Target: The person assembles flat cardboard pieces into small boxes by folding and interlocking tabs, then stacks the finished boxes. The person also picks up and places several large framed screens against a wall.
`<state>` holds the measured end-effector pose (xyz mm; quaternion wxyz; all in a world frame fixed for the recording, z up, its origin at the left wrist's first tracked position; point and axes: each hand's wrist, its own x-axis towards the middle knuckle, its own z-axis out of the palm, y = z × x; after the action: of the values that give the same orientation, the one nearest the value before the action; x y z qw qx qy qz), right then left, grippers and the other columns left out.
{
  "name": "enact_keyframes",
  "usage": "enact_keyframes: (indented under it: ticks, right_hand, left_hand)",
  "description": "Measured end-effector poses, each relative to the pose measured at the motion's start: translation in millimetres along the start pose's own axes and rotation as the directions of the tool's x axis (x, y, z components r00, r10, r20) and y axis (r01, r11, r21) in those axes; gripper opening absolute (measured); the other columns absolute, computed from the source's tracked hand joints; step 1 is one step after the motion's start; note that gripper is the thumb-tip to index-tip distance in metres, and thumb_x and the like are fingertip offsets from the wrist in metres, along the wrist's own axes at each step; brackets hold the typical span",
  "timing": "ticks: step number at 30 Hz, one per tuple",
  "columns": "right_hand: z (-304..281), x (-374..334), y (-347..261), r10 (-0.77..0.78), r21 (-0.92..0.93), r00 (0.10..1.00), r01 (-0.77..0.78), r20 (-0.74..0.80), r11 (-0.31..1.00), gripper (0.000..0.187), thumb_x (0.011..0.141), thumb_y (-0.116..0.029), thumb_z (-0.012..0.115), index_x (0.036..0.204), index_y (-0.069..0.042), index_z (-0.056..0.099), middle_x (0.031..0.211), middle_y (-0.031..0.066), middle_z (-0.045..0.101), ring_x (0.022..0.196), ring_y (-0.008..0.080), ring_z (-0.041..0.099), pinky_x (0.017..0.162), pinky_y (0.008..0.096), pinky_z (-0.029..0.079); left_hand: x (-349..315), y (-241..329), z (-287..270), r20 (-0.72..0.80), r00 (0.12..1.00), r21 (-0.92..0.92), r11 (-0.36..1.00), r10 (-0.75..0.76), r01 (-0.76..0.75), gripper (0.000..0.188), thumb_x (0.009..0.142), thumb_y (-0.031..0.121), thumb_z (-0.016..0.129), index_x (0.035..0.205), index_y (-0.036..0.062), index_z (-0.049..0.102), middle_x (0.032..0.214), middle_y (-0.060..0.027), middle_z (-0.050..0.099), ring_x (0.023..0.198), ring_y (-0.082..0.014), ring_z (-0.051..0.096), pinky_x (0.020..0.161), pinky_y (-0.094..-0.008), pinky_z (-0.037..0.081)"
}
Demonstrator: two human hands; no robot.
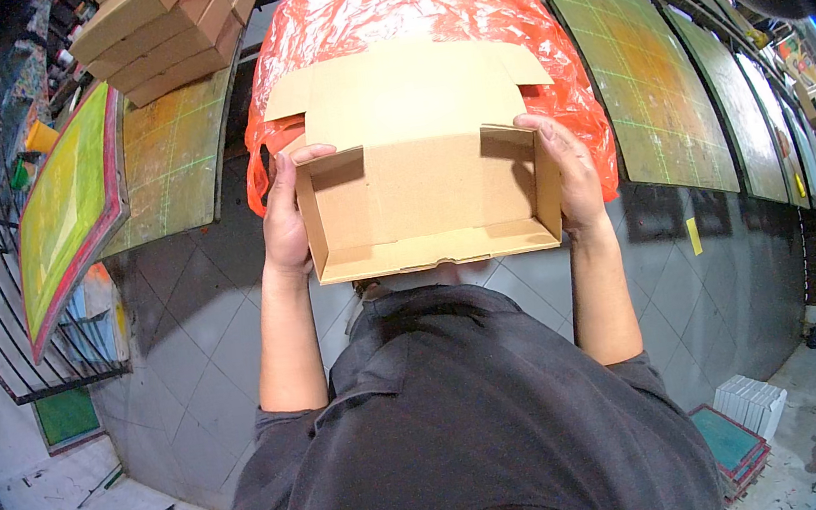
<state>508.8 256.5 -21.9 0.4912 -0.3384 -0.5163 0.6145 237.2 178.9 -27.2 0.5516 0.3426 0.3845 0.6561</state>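
A: What is seen first, by size?

B: The grey tiled floor (184,321), partly covered from view by the person's dark grey short-sleeved shirt (457,421). Beyond the shirt, crinkled, shiny red plastic sheeting (528,25) is spread.

A: And the thing being handled — where is it kept?

B: An open brown cardboard box (425,182) is held in front of the chest, its hollow side turned toward the person and its broad flap extended over the red plastic. Whether any weight is rested there cannot be told.

A: What is placed around it?

B: On the right, an olive-green board marked with pale grid lines (643,67) is seen; at the upper left, a stack of brown cardboard boxes (172,40).

A: How are the hands set?

B: The left hand (285,214) is pressed along the left side wall, a digit hooked over the upper corner. The right hand (574,176) is curved likewise against the right wall — the box is clasped between both.

A: The smallest?

B: A narrow yellow strip (694,236), seen against the grey tiles, right of the right forearm.
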Motion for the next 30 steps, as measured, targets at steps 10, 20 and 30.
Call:
enact_keyframes:
  ticks: [10, 20, 30]
  right_hand:
    - [10, 2, 1, -0.039, -0.001, 0.991, 0.039, -0.127, 0.999, 0.019, 0.083, -0.015, 0.055, 0.093, -0.001, 0.062, 0.090, 0.0020, 0.061, 0.084, 0.0082, 0.052, 0.076, 0.0225, 0.039]
    - [10, 5, -2, -0.148, -0.026, 0.968, 0.145, -0.203, 0.989, 0.018, 0.084, -0.013, 0.055, 0.094, 0.000, 0.061, 0.096, 0.0049, 0.060, 0.093, 0.0122, 0.052, 0.085, 0.0259, 0.037]
    - [-8, 8, 10, -0.164, 0.023, 0.984, 0.166, -0.073, 0.986, 0.027, 0.088, -0.019, 0.047, 0.102, 0.001, 0.057, 0.104, 0.0076, 0.057, 0.099, 0.0143, 0.050, 0.088, 0.0286, 0.036]
  left_hand:
    - [10, -9, -4, -0.108, 0.991, 0.051, 0.996, 0.075, -0.070, 0.029, 0.089, 0.026, 0.042, 0.089, 0.0025, 0.059, 0.087, -0.0054, 0.056, 0.082, -0.0123, 0.052, 0.075, -0.0261, 0.041]
    - [15, -6, 9, -0.188, 0.958, 0.098, 0.974, 0.218, -0.202, 0.041, 0.088, 0.039, 0.047, 0.107, 0.0026, 0.053, 0.104, -0.0060, 0.052, 0.098, -0.0119, 0.047, 0.087, -0.0267, 0.036]
    - [16, -6, 16, -0.068, 0.980, -0.073, 0.979, 0.185, -0.190, 0.049, 0.081, 0.013, 0.047, 0.126, 0.0004, 0.033, 0.111, -0.0109, 0.050, 0.104, -0.0164, 0.047, 0.090, -0.0298, 0.036]
